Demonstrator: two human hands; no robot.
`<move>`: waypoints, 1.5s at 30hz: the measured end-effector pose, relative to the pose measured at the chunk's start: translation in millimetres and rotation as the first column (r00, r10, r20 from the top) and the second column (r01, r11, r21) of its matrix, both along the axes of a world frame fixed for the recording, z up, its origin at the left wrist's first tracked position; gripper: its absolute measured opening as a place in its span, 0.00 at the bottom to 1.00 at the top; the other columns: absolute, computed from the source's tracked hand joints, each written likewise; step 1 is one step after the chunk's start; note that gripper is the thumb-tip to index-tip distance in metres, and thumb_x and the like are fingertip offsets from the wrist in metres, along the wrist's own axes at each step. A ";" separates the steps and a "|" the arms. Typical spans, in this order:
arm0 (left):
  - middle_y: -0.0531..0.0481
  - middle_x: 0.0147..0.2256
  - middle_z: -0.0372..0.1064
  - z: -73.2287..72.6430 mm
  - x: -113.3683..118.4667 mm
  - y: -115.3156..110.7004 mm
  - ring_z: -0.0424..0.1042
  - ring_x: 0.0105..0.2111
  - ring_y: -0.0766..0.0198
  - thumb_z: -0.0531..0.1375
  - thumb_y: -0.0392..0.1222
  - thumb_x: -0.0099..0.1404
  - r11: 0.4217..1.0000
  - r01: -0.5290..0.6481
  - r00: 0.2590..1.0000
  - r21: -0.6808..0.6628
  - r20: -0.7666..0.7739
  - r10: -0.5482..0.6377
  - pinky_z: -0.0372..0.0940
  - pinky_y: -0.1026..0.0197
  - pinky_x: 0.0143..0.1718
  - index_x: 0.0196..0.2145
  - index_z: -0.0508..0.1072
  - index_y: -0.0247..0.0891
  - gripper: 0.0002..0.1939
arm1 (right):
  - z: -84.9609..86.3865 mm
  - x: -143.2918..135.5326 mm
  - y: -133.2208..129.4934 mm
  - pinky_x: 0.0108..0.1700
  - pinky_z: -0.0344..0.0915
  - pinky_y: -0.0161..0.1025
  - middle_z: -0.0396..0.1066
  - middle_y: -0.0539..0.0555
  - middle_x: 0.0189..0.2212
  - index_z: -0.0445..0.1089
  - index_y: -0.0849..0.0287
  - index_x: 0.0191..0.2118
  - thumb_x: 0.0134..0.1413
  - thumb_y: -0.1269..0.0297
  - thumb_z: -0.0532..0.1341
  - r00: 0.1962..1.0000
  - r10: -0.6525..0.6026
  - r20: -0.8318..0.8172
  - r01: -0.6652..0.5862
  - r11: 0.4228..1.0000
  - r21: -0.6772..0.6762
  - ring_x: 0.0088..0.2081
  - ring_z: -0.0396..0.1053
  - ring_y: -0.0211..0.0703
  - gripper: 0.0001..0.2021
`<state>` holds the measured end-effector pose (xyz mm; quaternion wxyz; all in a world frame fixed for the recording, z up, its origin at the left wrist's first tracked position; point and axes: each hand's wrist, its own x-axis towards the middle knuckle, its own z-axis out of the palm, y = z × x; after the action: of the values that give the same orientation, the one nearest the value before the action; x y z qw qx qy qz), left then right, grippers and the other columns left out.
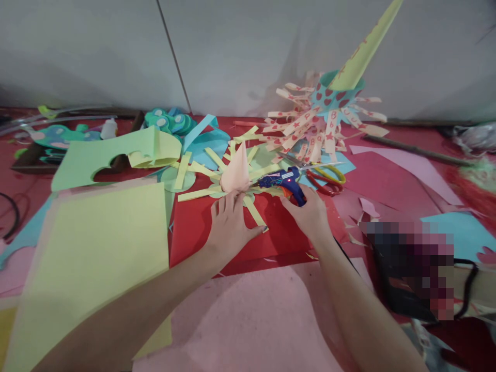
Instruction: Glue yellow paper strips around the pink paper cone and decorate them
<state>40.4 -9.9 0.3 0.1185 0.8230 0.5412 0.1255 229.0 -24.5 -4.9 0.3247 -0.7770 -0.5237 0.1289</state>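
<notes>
A pale pink paper cone (236, 170) stands on a green paper base with yellow paper strips (256, 213) fanning out around it. Against the cone's lower edge lie the fingertips of my left hand (228, 227), its fingers stretched out and its thumb spread over a yellow strip. My right hand (310, 213) grips a blue glue gun (276, 179) by its handle, a small red light lit on its side. The gun's nozzle points left, close to the cone's base; whether it touches is hard to see. Underneath lies red paper (194, 227).
Scissors (329, 175) with red and yellow handles lie behind the glue gun. A decorated paper piece (333, 101) with a tall cone and lettered strips stands at the back right. Yellow sheets (101, 248) are stacked left, green cut paper (81, 160) beyond. Pink paper (248, 320) lies in front.
</notes>
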 end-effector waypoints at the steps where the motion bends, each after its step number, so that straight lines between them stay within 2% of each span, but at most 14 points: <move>1: 0.39 0.53 0.58 0.0 0.0 -0.1 0.59 0.51 0.45 0.63 0.58 0.53 1.000 -0.001 1.000 0.001 -0.002 0.001 0.55 0.43 0.51 0.57 0.57 0.38 0.39 | 0.0 0.0 0.0 0.41 0.64 0.48 0.70 0.58 0.37 0.69 0.59 0.46 0.44 0.49 0.59 1.000 -0.003 0.001 0.003 1.000 0.001 0.37 0.68 0.51 0.25; 7: 0.41 0.53 0.58 -1.9 -0.2 -1.1 0.60 0.50 0.47 0.63 0.58 0.53 1.000 -0.001 1.000 0.024 0.016 0.000 0.56 0.45 0.50 0.55 0.58 0.40 0.37 | -0.8 0.1 -0.4 0.41 0.64 0.48 0.70 0.58 0.37 0.69 0.58 0.46 0.44 0.48 0.59 1.000 -0.005 -0.009 0.005 1.000 0.001 0.36 0.67 0.50 0.25; 13: 0.41 0.50 0.60 -1.7 0.4 -1.0 0.61 0.48 0.48 0.65 0.58 0.50 1.000 -0.018 1.000 0.019 0.008 0.017 0.57 0.46 0.50 0.45 0.64 0.37 0.31 | -1.6 1.3 -0.3 0.41 0.64 0.47 0.70 0.59 0.37 0.70 0.60 0.46 0.44 0.48 0.59 1.000 0.000 -0.013 0.001 1.000 0.015 0.37 0.67 0.50 0.25; 20: 0.40 0.53 0.59 -1.6 0.7 -1.7 0.61 0.49 0.47 0.64 0.59 0.50 0.999 -0.023 1.000 0.024 -0.018 0.023 0.56 0.46 0.51 0.52 0.60 0.34 0.38 | 0.1 0.4 -0.4 0.42 0.64 0.46 0.70 0.59 0.38 0.69 0.60 0.47 0.44 0.49 0.60 1.000 -0.006 -0.013 0.006 1.000 -0.002 0.38 0.68 0.50 0.26; 31: 0.40 0.54 0.57 -3.3 0.4 -2.0 0.60 0.50 0.47 0.64 0.59 0.51 0.999 -0.028 1.000 0.020 -0.010 0.028 0.56 0.45 0.51 0.57 0.56 0.36 0.41 | -1.7 1.2 0.1 0.41 0.64 0.47 0.70 0.58 0.37 0.69 0.59 0.45 0.44 0.48 0.59 1.000 0.003 0.001 -0.003 1.000 0.018 0.37 0.67 0.50 0.25; 38: 0.41 0.53 0.56 -3.2 -0.6 -1.0 0.59 0.50 0.47 0.63 0.58 0.52 1.000 0.001 1.000 0.004 0.008 -0.001 0.56 0.43 0.51 0.53 0.62 0.41 0.34 | -1.7 0.8 -0.3 0.42 0.64 0.47 0.70 0.59 0.37 0.70 0.61 0.45 0.44 0.49 0.59 1.000 -0.002 -0.007 0.002 1.000 0.008 0.37 0.67 0.51 0.25; 45: 0.40 0.53 0.57 -2.9 -0.3 -0.2 0.59 0.51 0.46 0.63 0.58 0.52 1.000 -0.002 1.000 0.002 0.011 0.002 0.55 0.43 0.51 0.55 0.58 0.39 0.38 | -0.9 0.3 -0.3 0.41 0.64 0.47 0.70 0.58 0.35 0.70 0.59 0.45 0.44 0.47 0.59 1.000 -0.003 -0.003 0.003 1.000 0.016 0.36 0.67 0.50 0.25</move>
<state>40.1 -10.1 -2.6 0.1203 0.8219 0.5412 0.1309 229.3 -24.8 -5.9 0.3318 -0.7750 -0.5231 0.1252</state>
